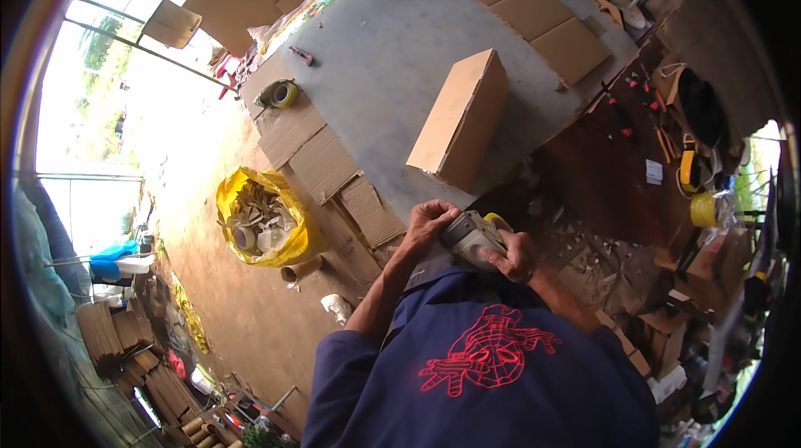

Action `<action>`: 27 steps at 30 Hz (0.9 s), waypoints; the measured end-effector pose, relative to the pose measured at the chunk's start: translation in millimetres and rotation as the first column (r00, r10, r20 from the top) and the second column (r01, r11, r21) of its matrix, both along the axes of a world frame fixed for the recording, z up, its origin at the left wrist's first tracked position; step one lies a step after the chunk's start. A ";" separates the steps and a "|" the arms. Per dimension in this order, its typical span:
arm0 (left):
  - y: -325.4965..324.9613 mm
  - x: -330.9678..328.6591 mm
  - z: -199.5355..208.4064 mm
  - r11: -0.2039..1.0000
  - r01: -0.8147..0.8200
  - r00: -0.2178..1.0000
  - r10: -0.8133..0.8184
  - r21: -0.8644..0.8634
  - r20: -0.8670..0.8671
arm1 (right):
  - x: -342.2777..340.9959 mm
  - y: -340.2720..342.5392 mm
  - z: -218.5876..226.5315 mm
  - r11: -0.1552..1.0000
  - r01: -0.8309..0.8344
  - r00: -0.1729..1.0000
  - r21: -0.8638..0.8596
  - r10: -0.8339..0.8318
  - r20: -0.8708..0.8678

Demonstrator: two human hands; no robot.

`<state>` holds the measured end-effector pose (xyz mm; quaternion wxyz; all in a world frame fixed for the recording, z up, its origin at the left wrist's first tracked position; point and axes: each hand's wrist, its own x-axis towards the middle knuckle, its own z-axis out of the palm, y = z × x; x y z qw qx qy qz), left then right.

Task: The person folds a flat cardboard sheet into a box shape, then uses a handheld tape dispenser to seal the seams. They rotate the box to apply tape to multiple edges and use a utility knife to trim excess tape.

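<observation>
Close to my body, I hold a grey tape dispenser (474,241) with a yellow roll partly visible behind it. My right hand (515,258) is wrapped around its body, thumb on top. At the dispenser's other end, the fingers of my left hand (431,221) pinch its edge; a loose tape end cannot be made out there. Just beyond my hands, a closed brown cardboard box (459,118) stands on the grey tabletop (367,56), touching neither hand.
Flattened cardboard (534,18) lies at the far right of the table. Along the left edge are cardboard pieces (321,160), another tape dispenser (279,95) and a small cutter (301,56). A yellow bag (304,239) of scraps stands left. Tools (622,114) lie on a dark surface at right.
</observation>
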<state>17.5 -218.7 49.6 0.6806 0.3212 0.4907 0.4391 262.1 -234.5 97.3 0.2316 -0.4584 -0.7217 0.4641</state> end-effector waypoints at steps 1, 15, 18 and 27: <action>4.5 -7.6 5.7 1.000 0.004 0.998 -0.006 -0.026 -0.064 | -10.2 0.9 2.9 1.000 0.015 1.000 -0.013 -0.015 0.003; 160.3 -137.3 -95.8 0.974 0.145 0.950 -0.088 0.175 -0.301 | -174.8 -22.1 -71.1 0.831 0.556 0.810 0.014 -0.546 0.213; 184.4 -135.5 -114.3 0.951 0.213 0.944 -0.140 0.225 -0.299 | -195.7 -18.9 -94.4 0.786 0.618 0.742 0.024 -0.594 0.311; 193.5 -110.8 -154.7 0.938 0.200 0.929 -0.090 0.283 -0.360 | -211.5 -14.9 -117.6 0.763 0.638 0.705 0.106 -0.634 0.318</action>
